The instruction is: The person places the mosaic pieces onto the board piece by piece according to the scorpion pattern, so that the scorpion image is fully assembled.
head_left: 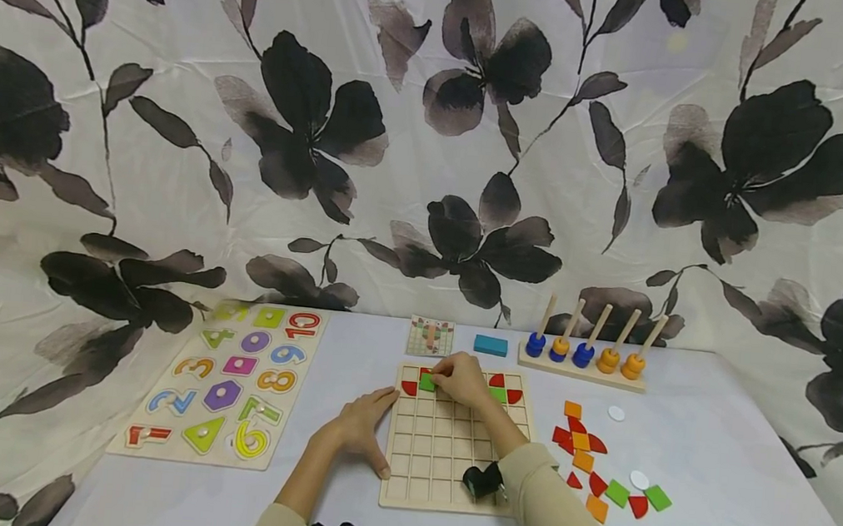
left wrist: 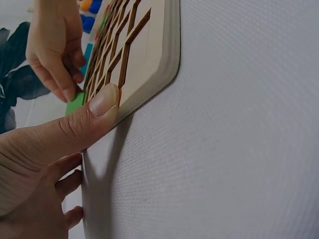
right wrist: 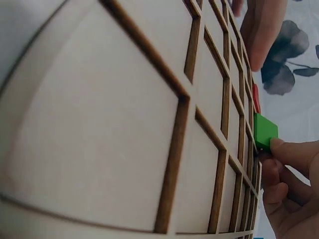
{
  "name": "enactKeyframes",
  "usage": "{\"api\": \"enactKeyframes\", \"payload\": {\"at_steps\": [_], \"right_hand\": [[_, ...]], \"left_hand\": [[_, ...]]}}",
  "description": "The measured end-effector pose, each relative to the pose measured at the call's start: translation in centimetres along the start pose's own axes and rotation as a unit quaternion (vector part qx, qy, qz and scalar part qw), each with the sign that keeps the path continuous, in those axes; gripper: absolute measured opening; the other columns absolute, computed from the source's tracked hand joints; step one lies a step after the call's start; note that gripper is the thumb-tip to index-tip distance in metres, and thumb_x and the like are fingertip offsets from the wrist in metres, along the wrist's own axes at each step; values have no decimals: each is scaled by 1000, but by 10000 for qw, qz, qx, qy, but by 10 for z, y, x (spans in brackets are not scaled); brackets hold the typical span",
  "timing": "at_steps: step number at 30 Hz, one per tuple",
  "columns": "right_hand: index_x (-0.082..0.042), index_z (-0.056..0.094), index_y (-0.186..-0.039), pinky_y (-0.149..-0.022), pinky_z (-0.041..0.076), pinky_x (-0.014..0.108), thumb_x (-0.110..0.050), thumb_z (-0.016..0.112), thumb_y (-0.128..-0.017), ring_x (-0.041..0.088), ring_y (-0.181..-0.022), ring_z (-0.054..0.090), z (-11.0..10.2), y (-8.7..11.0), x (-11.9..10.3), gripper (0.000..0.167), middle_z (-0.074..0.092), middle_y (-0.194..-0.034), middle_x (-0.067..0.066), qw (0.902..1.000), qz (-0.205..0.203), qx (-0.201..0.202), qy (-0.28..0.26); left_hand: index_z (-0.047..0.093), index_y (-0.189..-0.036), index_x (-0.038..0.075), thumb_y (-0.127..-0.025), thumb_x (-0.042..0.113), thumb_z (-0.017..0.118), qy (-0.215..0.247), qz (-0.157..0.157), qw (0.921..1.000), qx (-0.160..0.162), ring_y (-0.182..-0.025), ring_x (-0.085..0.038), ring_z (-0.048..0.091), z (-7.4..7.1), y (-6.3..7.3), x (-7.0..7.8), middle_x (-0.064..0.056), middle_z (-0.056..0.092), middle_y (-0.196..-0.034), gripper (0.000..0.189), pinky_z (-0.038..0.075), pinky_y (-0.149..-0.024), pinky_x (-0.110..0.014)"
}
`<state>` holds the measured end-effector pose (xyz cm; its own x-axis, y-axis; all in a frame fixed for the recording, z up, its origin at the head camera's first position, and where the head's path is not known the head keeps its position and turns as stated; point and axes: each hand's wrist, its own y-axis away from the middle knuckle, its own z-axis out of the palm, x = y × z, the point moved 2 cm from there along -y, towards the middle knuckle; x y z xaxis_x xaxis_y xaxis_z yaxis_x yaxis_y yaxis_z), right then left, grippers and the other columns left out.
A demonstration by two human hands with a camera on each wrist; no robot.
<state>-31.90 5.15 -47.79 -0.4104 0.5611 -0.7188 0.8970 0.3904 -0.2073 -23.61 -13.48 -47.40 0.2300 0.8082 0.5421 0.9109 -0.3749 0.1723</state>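
Observation:
A wooden grid board (head_left: 419,467) lies in front of me, with colored pieces along its far rows. My right hand (head_left: 462,381) reaches over the far part of the board. Its thumb and fingertips pinch a green square tile (right wrist: 265,132) at the far left of the grid. A red quarter-round piece (head_left: 409,388) sits just left of that tile. To the right of the hand are another green square (head_left: 499,394) and red pieces (head_left: 514,397). My left hand (head_left: 358,426) rests along the board's left edge, its thumb (left wrist: 102,102) pressing the rim and its fingers stretched toward the far corner.
Loose orange, red, green and white pieces (head_left: 582,461) are scattered right of the board. A pattern card (head_left: 430,336) and a blue block (head_left: 490,346) lie behind it. A peg stand with rings (head_left: 582,371) stands back right; a number-and-shape puzzle board (head_left: 229,397) lies left.

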Motion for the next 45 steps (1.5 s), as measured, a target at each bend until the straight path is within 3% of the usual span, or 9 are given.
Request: {"api": "enactKeyframes", "payload": {"at_steps": [4, 8, 15, 18, 24, 29, 35, 40, 45], "right_hand": [[1, 73, -83, -63, 52, 27, -3, 69, -82, 17, -71, 62, 2, 1, -3, 6, 69, -80, 8, 9999, 65, -59, 98], [1, 73, -85, -63, 52, 26, -3, 68, -83, 18, -74, 63, 6, 3, -7, 6, 69, -83, 9, 9991, 22, -381, 205], [3, 74, -87, -76, 53, 38, 1, 68, -81, 27, -87, 62, 7, 8, -16, 8, 67, -88, 11, 9950, -378, -750, 537], [2, 74, -90, -77, 52, 36, 0, 67, -81, 26, -89, 61, 4, 11, -14, 11, 67, -91, 11, 9937, -489, -860, 534], [3, 70, -105, -65, 49, 25, -1, 62, -86, 18, -79, 59, -23, 25, -2, 21, 69, -100, 15, 9955, -300, -893, 107], [8, 65, -109, -68, 50, 29, 0, 62, -86, 20, -79, 59, -65, 48, 13, 25, 68, -98, 18, 9976, -156, -672, 87], [9, 63, -111, -73, 54, 36, 0, 64, -83, 26, -84, 61, -115, 89, 40, 30, 67, -99, 20, 9973, 578, -316, 310], [8, 61, -115, -70, 56, 34, -3, 66, -83, 25, -83, 58, -143, 127, 60, 34, 65, -100, 20, 9872, 1493, -160, 544], [8, 59, -116, -72, 56, 36, -5, 67, -83, 23, -80, 56, -161, 156, 80, 37, 63, -96, 18, 9760, 2063, -74, 698]], "left_hand": [[37, -140, -4, -46, 25, 95, -16, 0, 10000, 10, -132, -46, 32, 0, 0, -1, -20, 34, -146, 114, 27, -104, -62], [37, -140, -4, -46, 24, 95, 9, -17, 10000, 20, -132, -46, 32, 0, 0, -2, -20, 34, -147, 114, 26, -104, -63], [36, -141, -3, -46, 25, 95, 50, 7, 10000, 2, -132, -47, 30, 0, 0, -2, -20, 33, -147, 115, 25, -104, -63], [36, -141, -3, -46, 26, 94, 30, 7, 10000, -16, -132, -47, 30, 1, -1, -2, -20, 33, -147, 116, 25, -104, -63], [36, -141, -2, -45, 27, 95, 28, 3, 10000, 13, -133, -45, 30, 1, -1, -2, -19, 33, -147, 116, 25, -105, -63], [36, -142, -2, -45, 27, 94, 42, 14, 10000, 27, -133, -45, 30, 2, -1, -3, -19, 33, -148, 116, 25, -105, -62], [36, -142, -3, -46, 27, 94, 49, -9, 10000, 37, -134, -45, 29, 2, -2, -3, -20, 32, -148, 116, 24, -106, -62], [37, -141, -3, -45, 26, 94, 1, -15, 10000, 62, -133, -45, 30, 2, -1, -3, -20, 33, -147, 115, 25, -105, -62], [37, -141, -3, -46, 26, 94, 19, -4, 10000, 72, -133, -45, 31, 2, 0, -1, -20, 34, -147, 114, 25, -105, -62]]}}
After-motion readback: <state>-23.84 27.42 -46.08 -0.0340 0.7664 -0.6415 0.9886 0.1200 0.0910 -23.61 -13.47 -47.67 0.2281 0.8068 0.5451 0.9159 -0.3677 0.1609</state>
